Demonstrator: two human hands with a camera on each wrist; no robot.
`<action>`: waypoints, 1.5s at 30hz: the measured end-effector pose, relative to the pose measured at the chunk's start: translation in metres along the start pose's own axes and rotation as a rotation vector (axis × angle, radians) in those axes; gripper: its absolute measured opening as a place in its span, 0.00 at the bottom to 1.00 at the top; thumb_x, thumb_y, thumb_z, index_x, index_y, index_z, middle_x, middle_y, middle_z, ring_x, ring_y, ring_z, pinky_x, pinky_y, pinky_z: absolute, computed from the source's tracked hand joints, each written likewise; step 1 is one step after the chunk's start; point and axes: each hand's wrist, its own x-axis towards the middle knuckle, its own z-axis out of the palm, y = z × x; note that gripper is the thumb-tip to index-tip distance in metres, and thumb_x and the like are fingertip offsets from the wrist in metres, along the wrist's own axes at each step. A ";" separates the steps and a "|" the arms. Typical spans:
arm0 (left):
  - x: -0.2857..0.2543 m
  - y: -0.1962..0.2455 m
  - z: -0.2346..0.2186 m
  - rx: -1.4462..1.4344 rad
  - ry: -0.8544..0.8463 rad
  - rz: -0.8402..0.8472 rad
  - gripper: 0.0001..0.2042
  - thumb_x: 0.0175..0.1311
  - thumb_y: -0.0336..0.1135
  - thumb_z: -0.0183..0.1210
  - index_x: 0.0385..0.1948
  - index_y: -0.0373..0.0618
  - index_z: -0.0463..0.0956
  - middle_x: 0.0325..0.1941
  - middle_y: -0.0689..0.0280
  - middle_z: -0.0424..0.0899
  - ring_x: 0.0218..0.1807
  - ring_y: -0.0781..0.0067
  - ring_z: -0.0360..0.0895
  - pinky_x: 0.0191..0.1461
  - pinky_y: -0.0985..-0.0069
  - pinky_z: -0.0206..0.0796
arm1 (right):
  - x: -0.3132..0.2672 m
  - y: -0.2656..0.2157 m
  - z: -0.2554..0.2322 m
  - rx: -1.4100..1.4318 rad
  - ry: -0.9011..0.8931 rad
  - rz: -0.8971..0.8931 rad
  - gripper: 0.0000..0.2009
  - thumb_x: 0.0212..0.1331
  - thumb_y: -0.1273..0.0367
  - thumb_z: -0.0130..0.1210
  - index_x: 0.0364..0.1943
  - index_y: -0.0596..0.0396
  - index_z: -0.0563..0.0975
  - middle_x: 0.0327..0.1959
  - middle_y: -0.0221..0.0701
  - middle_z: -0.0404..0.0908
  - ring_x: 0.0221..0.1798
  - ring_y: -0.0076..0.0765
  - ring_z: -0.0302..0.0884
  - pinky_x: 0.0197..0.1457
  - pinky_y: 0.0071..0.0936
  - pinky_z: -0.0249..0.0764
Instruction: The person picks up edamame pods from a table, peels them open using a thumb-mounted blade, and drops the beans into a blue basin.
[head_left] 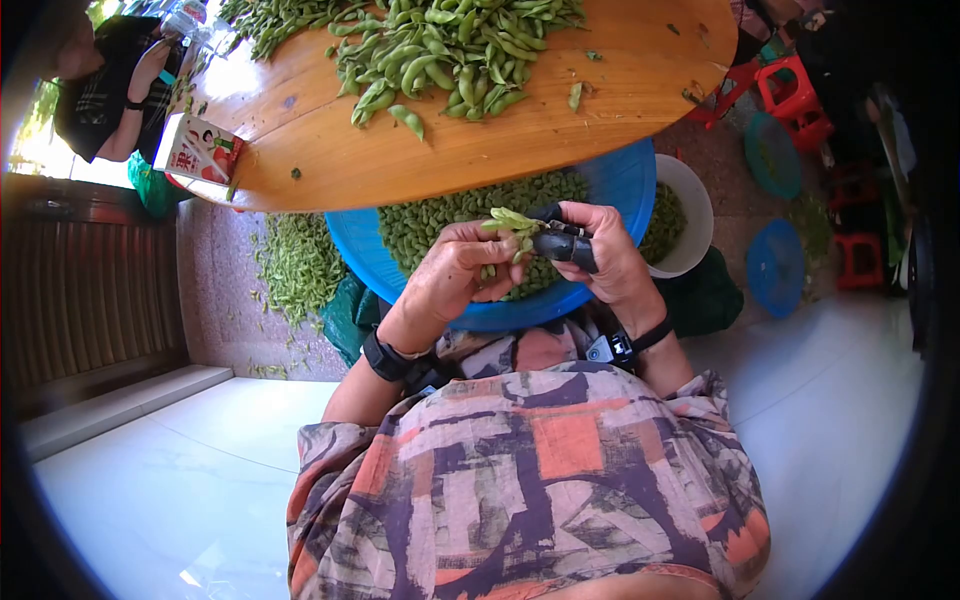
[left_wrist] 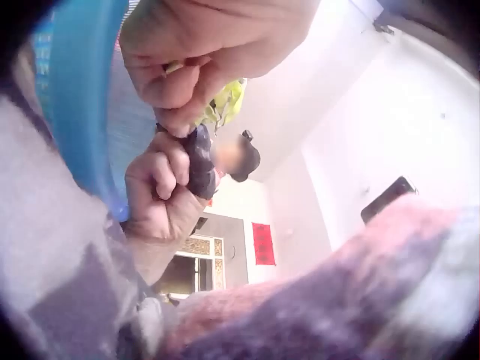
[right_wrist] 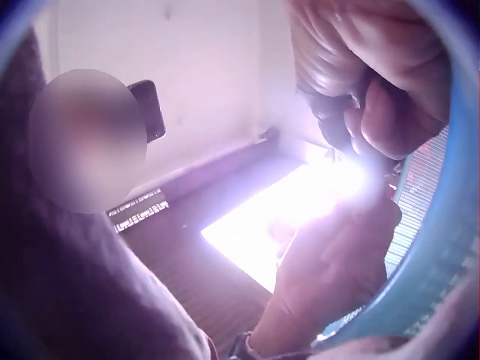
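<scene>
1. Green pods (head_left: 512,222) are pinched by left hand (head_left: 445,275) and right hand (head_left: 618,262); black covers (head_left: 566,249) worn on right.
2. Blue basin (head_left: 630,178) of green beans (head_left: 408,232) is seen below.
3. Pod pile (head_left: 440,50) is heaped on wooden table (head_left: 540,130).

homelike, with wooden table (head_left: 640,80)

White-red carton (head_left: 203,150), red stools (head_left: 806,128)

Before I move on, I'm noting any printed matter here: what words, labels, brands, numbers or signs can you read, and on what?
None reads clearly enough to quote.
Carton on the table: printing, too small and blurred.
Bottle: label, too small.
Red sheet on the wall: marks, too blurred.
Right wrist device: pale patch, nothing legible.
</scene>
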 end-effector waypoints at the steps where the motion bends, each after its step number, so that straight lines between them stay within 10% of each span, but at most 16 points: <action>1: -0.002 0.001 0.001 -0.027 0.030 -0.082 0.10 0.66 0.33 0.55 0.38 0.34 0.77 0.26 0.64 0.79 0.18 0.79 0.69 0.18 0.85 0.55 | 0.000 0.000 -0.003 0.128 -0.087 0.000 0.06 0.59 0.74 0.56 0.39 0.59 0.81 0.20 0.21 0.73 0.19 0.09 0.62 0.18 0.12 0.53; 8: -0.003 -0.004 0.017 -0.155 0.269 -0.047 0.09 0.67 0.32 0.57 0.43 0.38 0.77 0.29 0.67 0.80 0.24 0.81 0.73 0.22 0.86 0.60 | 0.000 -0.002 -0.002 0.086 -0.039 -0.011 0.07 0.59 0.76 0.55 0.40 0.61 0.80 0.23 0.22 0.74 0.22 0.10 0.65 0.22 0.12 0.60; 23: -0.003 -0.011 0.014 0.320 0.176 0.102 0.12 0.71 0.40 0.54 0.30 0.41 0.75 0.20 0.72 0.75 0.17 0.89 0.61 0.19 0.87 0.47 | -0.004 0.002 0.023 -0.621 0.244 -0.493 0.11 0.53 0.78 0.57 0.41 0.57 0.81 0.24 0.28 0.79 0.26 0.15 0.67 0.29 0.20 0.67; 30: -0.006 -0.008 0.018 0.231 0.212 0.063 0.12 0.73 0.39 0.50 0.33 0.40 0.76 0.24 0.73 0.76 0.18 0.89 0.60 0.19 0.88 0.46 | 0.010 0.016 0.012 -0.320 0.145 -0.379 0.09 0.54 0.77 0.57 0.40 0.59 0.81 0.23 0.23 0.78 0.24 0.16 0.69 0.26 0.18 0.65; 33: -0.006 -0.008 0.012 0.150 0.068 0.070 0.10 0.72 0.34 0.51 0.39 0.37 0.77 0.31 0.69 0.78 0.23 0.85 0.66 0.24 0.85 0.55 | -0.004 -0.004 0.004 -0.073 0.093 -0.058 0.08 0.60 0.71 0.54 0.39 0.60 0.80 0.23 0.22 0.75 0.21 0.15 0.66 0.21 0.16 0.61; 37: -0.014 0.001 0.015 1.196 0.059 0.476 0.10 0.53 0.24 0.63 0.38 0.40 0.80 0.49 0.57 0.79 0.54 0.57 0.77 0.56 0.65 0.68 | -0.037 -0.024 -0.029 0.007 0.276 -0.258 0.18 0.67 0.57 0.47 0.37 0.60 0.78 0.23 0.23 0.74 0.19 0.11 0.62 0.20 0.12 0.56; 39: -0.026 0.019 0.031 1.314 0.080 0.718 0.09 0.56 0.25 0.61 0.39 0.41 0.80 0.48 0.56 0.80 0.53 0.57 0.78 0.56 0.64 0.70 | -0.054 -0.030 -0.080 -0.301 0.325 -0.450 0.14 0.63 0.64 0.51 0.40 0.63 0.77 0.25 0.27 0.77 0.22 0.19 0.69 0.23 0.19 0.65; 41: -0.048 0.051 0.057 0.911 -0.103 0.517 0.06 0.61 0.27 0.59 0.38 0.36 0.79 0.46 0.53 0.80 0.51 0.52 0.79 0.56 0.61 0.70 | -0.052 -0.031 -0.124 -1.025 0.652 -0.386 0.13 0.54 0.74 0.51 0.44 0.65 0.77 0.31 0.40 0.82 0.30 0.41 0.80 0.37 0.33 0.75; 45: -0.074 0.090 0.104 0.148 -0.711 0.620 0.16 0.69 0.35 0.52 0.41 0.23 0.75 0.44 0.40 0.78 0.48 0.44 0.78 0.53 0.54 0.71 | -0.052 -0.008 -0.168 -1.408 0.837 -0.140 0.16 0.47 0.81 0.48 0.43 0.65 0.77 0.39 0.58 0.78 0.48 0.65 0.74 0.50 0.47 0.70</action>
